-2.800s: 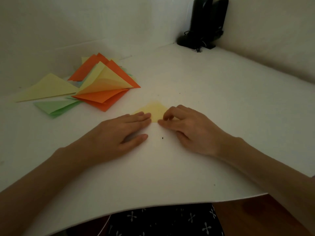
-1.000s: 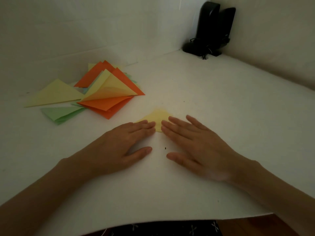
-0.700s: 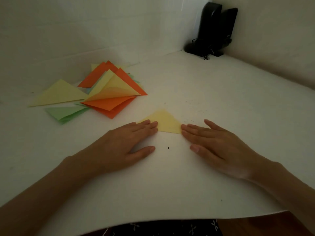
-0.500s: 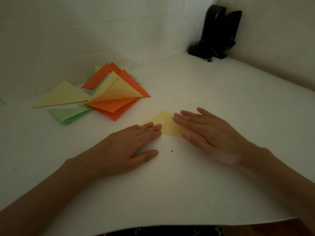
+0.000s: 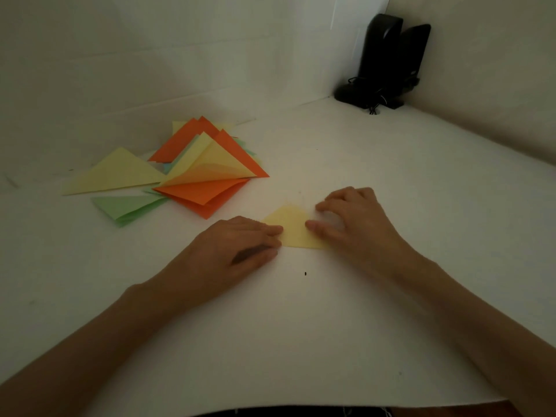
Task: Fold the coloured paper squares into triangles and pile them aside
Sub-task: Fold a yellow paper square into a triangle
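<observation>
The left hand [image 5: 240, 248] lies flat, fingers together, its fingertips [image 5: 275, 233] pressing the 9 o'clock corner of a yellow triangle [image 5: 290, 228]; no grip closes on anything. The right hand [image 5: 352, 224] is curled, its thumb tip pressing the sheet's 3 o'clock side, the other fingers bent down to the desk [image 5: 331, 326] just beyond the paper; its grip is narrow, holding nothing. The triangle lies flat at mid-desk, long edge toward the person. At 10 o'clock from it, well apart, a loose pile [image 5: 192, 176] of orange, yellow and green folded triangles sprawls near the wall. At 1 o'clock, in the far corner, stands a black device [image 5: 388, 61].
</observation>
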`<state>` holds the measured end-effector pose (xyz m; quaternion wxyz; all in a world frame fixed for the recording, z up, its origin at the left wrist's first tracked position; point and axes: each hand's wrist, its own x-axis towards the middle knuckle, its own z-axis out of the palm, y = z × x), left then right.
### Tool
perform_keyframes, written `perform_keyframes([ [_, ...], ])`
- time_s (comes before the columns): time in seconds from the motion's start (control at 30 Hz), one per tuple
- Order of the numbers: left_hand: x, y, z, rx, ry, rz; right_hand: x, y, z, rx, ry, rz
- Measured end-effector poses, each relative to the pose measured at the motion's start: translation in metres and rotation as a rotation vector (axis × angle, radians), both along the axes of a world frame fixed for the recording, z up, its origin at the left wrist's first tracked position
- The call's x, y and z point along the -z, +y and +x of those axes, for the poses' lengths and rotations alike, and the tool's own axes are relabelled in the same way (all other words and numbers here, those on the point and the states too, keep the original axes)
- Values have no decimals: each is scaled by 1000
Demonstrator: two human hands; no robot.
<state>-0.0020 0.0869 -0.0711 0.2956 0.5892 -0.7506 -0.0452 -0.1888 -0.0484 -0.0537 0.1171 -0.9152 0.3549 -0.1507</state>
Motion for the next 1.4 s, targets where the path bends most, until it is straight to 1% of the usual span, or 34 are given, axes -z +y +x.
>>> perform_keyframes([
  [0.07,-3,0,1,-105,86,-12,4,8,3,8,24,76],
  [0.13,-4,-1,3,-306,131,8,5,12,6,13,-46,155],
  [0.2,-1,-3,2,-472,87,104,4,15,7,14,-93,229],
  [0.23,-1,-3,1,-503,62,146,2,17,8,12,-102,254],
  [0.3,-4,-3,-6,-513,76,194,0,22,7,11,-156,323],
  [0.4,-8,0,-14,-508,138,213,-2,26,6,12,-324,456],
  [0.57,-9,3,-22,-490,313,149,-3,32,10,-53,-506,562],
  [0.67,-13,4,-21,-456,297,195,-6,40,10,-142,-619,597],
  [0.73,-20,7,-17,-393,330,157,-11,41,12,-180,-672,594],
  [0.8,-30,13,-11,-353,359,80,-18,40,16,-173,-666,605],
  [0.9,-56,17,5,-377,391,-35,-35,34,32,-141,-584,615],
  [0.97,-78,12,22,-423,385,-139,-52,29,52,-159,-643,588],
  [1.03,-96,0,43,-479,366,-193,-68,21,77,-159,-718,556],
  [1.1,-100,-16,64,-547,396,-166,-73,9,104,-126,-722,527],
  [1.2,-77,-29,85,-571,669,58,-54,-7,130,-40,-576,538],
  [1.23,-64,-29,89,-574,707,122,-44,-10,133,-19,-517,558],
  [1.3,-41,-25,92,-610,656,179,-27,-10,132,3,-427,576],
  [1.4,-22,-21,91,-692,622,169,-17,-9,130,42,-393,600],
])
